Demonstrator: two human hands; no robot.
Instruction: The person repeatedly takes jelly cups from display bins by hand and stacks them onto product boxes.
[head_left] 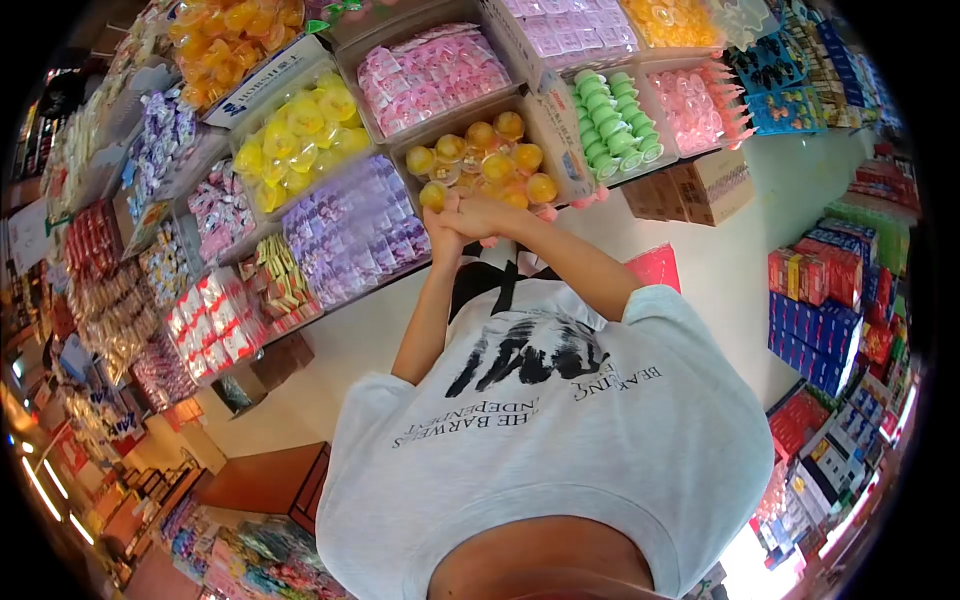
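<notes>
My left hand (pixel 442 236) and my right hand (pixel 478 216) meet at the front edge of a clear bin (pixel 408 180) of round orange-yellow capsule-like balls (pixel 497 166). The right hand lies against the left, and the fingers of both look folded together. Anything between them is hidden. Just left of my hands is a bin of purple printed packets (pixel 350 230). Behind the orange balls stands a bin of pink packets (pixel 432 78).
Yellow items (pixel 302 130) fill a bin at left; green stacked items (pixel 612 120) and pink ones (pixel 692 110) are at right. A cardboard box (pixel 700 188) sits beneath the display. Boxed goods (pixel 815 310) are stacked farther right. A brown table (pixel 262 482) stands at lower left.
</notes>
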